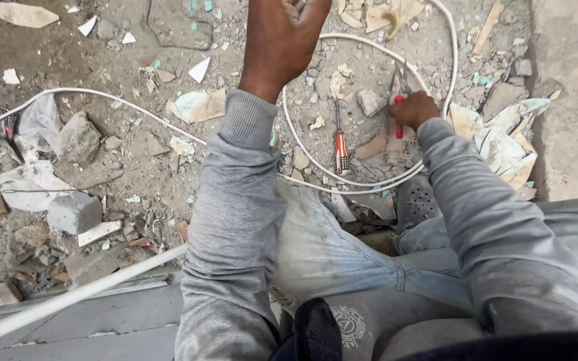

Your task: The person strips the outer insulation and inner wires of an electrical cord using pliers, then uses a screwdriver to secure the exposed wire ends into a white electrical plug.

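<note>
My right hand [413, 108] reaches down to the rubble floor and grips red-handled pliers [400, 85], their metal jaws pointing up and away. My left hand [282, 37] is raised close to the camera, back of the hand showing, fingers curled; whether it holds anything is hidden. A screwdriver with a red and white handle [340, 148] lies on the ground between the two hands. A white cable [342, 177] loops around the screwdriver and the pliers and runs off to the left. Both arms wear grey sleeves.
Broken stones [75, 139], a grey block [73, 212], paper scraps [503, 137] and tile chips cover the dirt floor. A white pipe [68, 299] runs along a grey ledge at lower left. A concrete kerb [563, 100] stands at right. My jeans-clad knees and a dark sandal [415, 199] fill the lower middle.
</note>
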